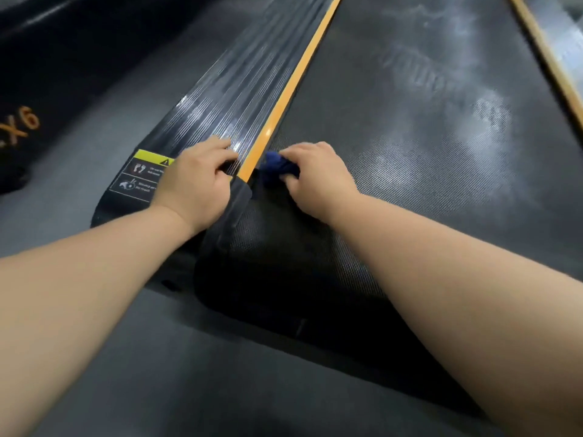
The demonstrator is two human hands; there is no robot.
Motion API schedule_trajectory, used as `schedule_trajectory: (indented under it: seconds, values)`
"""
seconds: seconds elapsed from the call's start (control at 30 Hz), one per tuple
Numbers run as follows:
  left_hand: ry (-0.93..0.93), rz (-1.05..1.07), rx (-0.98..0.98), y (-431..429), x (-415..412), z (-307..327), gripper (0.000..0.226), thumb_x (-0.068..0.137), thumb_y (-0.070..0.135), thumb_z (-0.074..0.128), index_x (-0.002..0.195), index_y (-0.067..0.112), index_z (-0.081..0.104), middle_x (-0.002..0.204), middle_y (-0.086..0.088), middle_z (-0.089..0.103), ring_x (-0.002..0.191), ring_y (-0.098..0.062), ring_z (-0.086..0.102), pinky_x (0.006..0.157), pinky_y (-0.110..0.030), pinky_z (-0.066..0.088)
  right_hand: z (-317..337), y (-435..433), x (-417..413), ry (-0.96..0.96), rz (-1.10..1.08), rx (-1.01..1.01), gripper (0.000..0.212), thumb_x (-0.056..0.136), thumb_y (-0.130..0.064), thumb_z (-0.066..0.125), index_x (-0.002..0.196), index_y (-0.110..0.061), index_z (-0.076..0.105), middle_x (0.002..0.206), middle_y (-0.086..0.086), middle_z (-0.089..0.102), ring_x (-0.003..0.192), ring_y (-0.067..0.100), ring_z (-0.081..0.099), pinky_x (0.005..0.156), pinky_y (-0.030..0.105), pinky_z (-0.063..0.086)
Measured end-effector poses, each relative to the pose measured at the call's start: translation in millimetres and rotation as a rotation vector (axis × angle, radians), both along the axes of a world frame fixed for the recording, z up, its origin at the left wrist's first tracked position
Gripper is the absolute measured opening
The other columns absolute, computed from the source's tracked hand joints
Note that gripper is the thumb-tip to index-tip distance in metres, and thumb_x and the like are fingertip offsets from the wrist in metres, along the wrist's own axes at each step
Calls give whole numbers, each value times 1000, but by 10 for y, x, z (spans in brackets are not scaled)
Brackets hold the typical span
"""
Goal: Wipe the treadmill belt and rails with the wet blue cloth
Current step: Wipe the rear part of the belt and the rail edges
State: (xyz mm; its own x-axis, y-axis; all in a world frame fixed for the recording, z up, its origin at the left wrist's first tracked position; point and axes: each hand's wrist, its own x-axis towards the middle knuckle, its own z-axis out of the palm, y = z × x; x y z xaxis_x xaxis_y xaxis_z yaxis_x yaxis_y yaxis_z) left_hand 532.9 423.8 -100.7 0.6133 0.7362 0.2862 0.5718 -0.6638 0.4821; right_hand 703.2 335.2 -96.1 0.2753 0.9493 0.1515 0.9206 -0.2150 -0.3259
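R hand (315, 178) grips the blue cloth (279, 168), bunched into a small wad. Its fingers are curled round the cloth & pressed together, knuckles up; thumb mostly hidden. The cloth sticks out past the fingertips on their L side & sits on the belt (410, 197), right at the belt's L edge. It's touching or just beside the orange strip (293, 80); can't tell which.

L hand (197, 184) rests palm-down on the L rail (217, 99) & holds nothing. Its 4 fingers lie close together, loosely bent, tips on the ribbed surface. The thumb points twd the orange strip, tip just short of it. The strip runs between the 2 hands' fingertips, so the hands are near each other but apart.

Just below the L thumb is the rail's black end cap (239, 197), where the strip stops. A warning sticker (142, 176) w/ a yellow band lies on the rail just L of the L knuckles, partly under the hand.

Beyond the R fingertips, up the belt, are pale smears (457, 99) across the textured surface. Well R of the R fingers a 2nd orange strip (549, 58) edges the belt's far side. Dark floor mat (157, 373) lies under both forearms. Far L of the L fingers, orange lettering (22, 127) ending "X6" shows on another dark object.
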Motion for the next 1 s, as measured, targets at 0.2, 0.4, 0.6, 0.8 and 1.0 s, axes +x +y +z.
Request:
schedule_trajectory:
  seconds: [0.2, 0.4, 0.6, 0.8, 1.0]
  values:
    - [-6, 3, 38, -90, -23, -42, 40, 85, -1, 45, 118, 11, 64, 128, -3, 60, 123, -24, 48, 102, -30, 34, -101, -184, -230, 153, 15, 75, 41, 81, -18, 58, 121, -26, 60, 123, -7, 59, 111, 24, 46, 96, 42, 39]
    - [27, 4, 72, -99, -2, -21, 38, 82, -1, 45, 114, 9, 64, 125, -7, 59, 116, -28, 50, 99, -35, 37, -112, -491, -268, 152, 215, 89, 40, 73, -22, 56, 112, -24, 64, 115, -6, 64, 101, 25, 53, 90, 42, 44]
    - [27, -2, 88, -54, -11, -53, 37, 80, 3, 43, 109, 11, 64, 120, -6, 61, 113, -26, 53, 97, -34, 40, -76, -214, -205, 205, 61, 18, 44, 75, -33, 49, 118, -29, 58, 123, -9, 57, 115, 25, 45, 99, 46, 37]
    - [27, -3, 93, -65, -11, -31, 36, 79, 4, 43, 107, 11, 64, 118, -7, 61, 111, -27, 53, 95, -32, 39, -208, -617, -509, 117, 222, 160, 47, 77, -48, 45, 112, -22, 64, 119, -4, 59, 103, 28, 51, 86, 45, 45]
    - [7, -9, 77, -64, -26, -15, 34, 80, 2, 46, 107, 10, 65, 118, -6, 62, 111, -25, 53, 93, -27, 37, -280, -643, -466, -49, 253, 248, 28, 81, -33, 53, 105, -26, 66, 117, -3, 61, 98, 30, 52, 77, 38, 42]
